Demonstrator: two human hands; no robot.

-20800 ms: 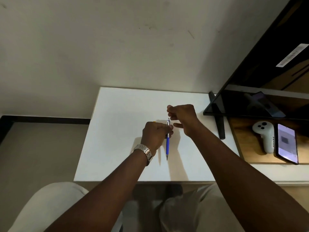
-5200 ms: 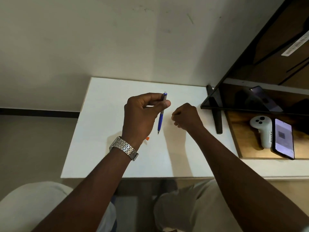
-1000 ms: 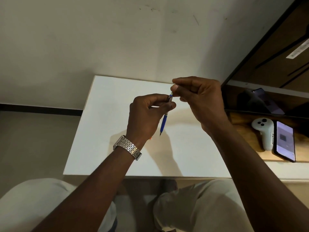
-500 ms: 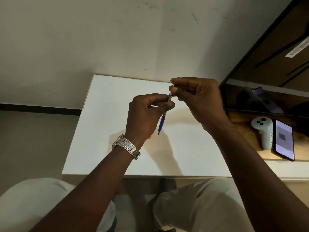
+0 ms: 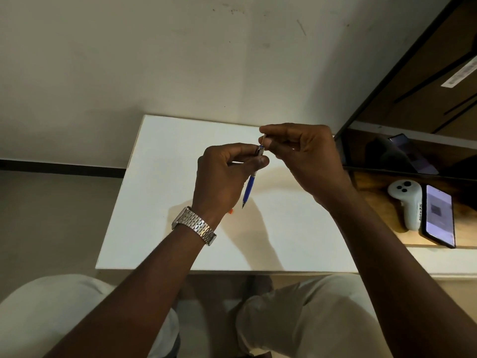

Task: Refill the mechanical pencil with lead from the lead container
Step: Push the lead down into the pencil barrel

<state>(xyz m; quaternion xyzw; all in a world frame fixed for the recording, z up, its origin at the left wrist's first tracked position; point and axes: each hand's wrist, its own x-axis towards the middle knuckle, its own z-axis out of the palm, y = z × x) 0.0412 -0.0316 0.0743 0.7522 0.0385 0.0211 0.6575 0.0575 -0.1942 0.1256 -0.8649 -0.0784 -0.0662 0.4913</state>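
My left hand [image 5: 222, 177] grips a blue mechanical pencil [image 5: 249, 188] near its upper end, holding it above the white table [image 5: 154, 202] with the tip pointing down. My right hand [image 5: 304, 158] is pinched on a thin lead stick [image 5: 263, 139] at the pencil's open top end. A small orange piece [image 5: 231, 211], which may be the lead container, peeks out on the table from under my left wrist; most of it is hidden.
A white game controller [image 5: 407, 202] and a lit phone [image 5: 438, 215] lie on a wooden surface at the right. A dark monitor [image 5: 413, 99] leans above them. A wall stands behind the table; my knees are below its front edge.
Over the last second both hands have stayed together at the pencil's top, shifting only slightly. Five seconds ago my right hand rested as a fist on the table, away from the pencil.
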